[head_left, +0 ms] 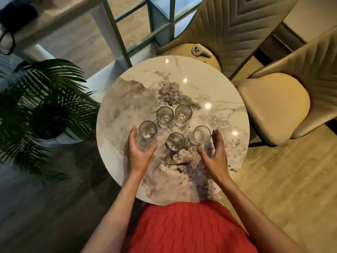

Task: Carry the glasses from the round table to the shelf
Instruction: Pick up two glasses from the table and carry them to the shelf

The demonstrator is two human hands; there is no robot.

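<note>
L hand [140, 154] cups left-edge glass [147, 133]; R hand [216, 154] spread wide beside right-edge glass [200, 135], no grip. Risk: a thumb clips middle glass [175, 141] betw. them, toppling it on table [145, 84].

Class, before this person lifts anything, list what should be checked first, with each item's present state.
1. Left hand curled round left glass: ok.
2. Right hand gripping right glass: not ok, fingers open beside it.
3. Both glasses standing on round table: ok.
4. Middle glass clear of both hands: ok.
5. Glasses empty: cannot tell.
</note>
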